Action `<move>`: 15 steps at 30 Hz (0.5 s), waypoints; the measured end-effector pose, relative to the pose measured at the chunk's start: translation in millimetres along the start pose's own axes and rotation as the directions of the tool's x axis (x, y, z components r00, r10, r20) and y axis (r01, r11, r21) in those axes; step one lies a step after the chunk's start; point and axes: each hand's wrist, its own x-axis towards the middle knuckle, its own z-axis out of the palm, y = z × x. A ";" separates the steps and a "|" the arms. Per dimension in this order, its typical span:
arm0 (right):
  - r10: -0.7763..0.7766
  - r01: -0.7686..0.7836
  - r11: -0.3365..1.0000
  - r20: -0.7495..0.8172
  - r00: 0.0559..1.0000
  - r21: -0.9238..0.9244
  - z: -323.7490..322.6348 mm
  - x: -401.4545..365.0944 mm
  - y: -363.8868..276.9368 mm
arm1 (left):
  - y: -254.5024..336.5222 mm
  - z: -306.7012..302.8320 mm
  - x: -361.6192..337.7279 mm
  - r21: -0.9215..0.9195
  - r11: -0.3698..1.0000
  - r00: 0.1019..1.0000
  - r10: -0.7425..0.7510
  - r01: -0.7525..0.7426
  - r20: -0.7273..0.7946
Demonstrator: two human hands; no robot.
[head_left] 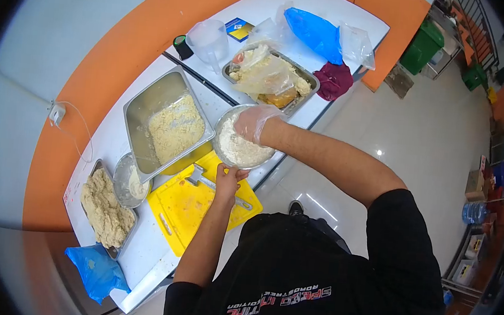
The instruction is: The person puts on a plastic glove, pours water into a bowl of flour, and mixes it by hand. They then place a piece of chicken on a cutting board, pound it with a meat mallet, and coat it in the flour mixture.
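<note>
White table (109, 145) against an orange wall (110, 67), pale tiled floor (421, 136) to the side.

I see the round metal bowl (217, 141) at the table's near edge, just past the yellow cutting board (187, 212). My left hand (229, 181), bare, pinches the bowl's near rim. My right hand (254, 121), gloved, curls down into the white crumb mix (238, 149). I cannot tell whether it grasps any.

Yellow cutting board (190, 212), blue bag (95, 270), green bin (423, 46), maroon cloth (334, 81), orange wall band (109, 73).
</note>
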 end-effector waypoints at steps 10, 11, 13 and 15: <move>-0.163 0.172 0.978 0.079 0.983 -0.119 -36.6 -13.7 -39.2 | 2.4 -3.4 4.0 0.020 1.000 1.000 0.003 -0.003 0.006; -0.165 0.173 0.977 0.076 0.983 -0.126 -32.7 -8.1 -38.1 | 2.2 -4.2 3.5 0.023 1.000 1.000 0.015 -0.015 0.003; -0.212 0.224 0.966 0.097 0.972 -0.131 -28.2 2.1 -37.0 | 1.4 -5.5 3.9 0.019 1.000 1.000 0.023 -0.023 0.011; -0.195 0.203 0.970 0.071 0.978 -0.133 -27.1 11.4 -30.4 | -0.4 -8.2 5.9 0.017 0.999 0.999 0.029 -0.029 0.017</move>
